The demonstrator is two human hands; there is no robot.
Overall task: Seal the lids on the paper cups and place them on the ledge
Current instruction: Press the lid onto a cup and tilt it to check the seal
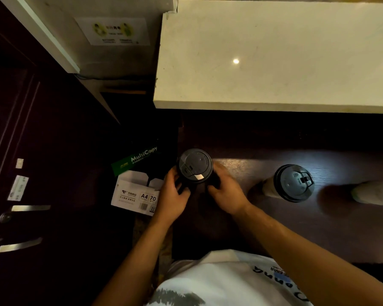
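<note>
Dark wooden counter [241, 228] bears two lidded cups [290, 184].

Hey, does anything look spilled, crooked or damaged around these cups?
Nothing stands out. The cup between both hands and the cup to its right stand upright with lids on; no spill shows on the dark counter.

I see one lidded cup [195, 167] on the counter [241, 166], between left hand [171, 195] and right hand [227, 191], both touching its sides. Second lidded cup [293, 183] stands to its right, well apart. Third cup [376, 193] at right edge, partly cut off. Ledge [274, 62] behind and above. Paper box [134, 195] left of the counter, lower down.
</note>
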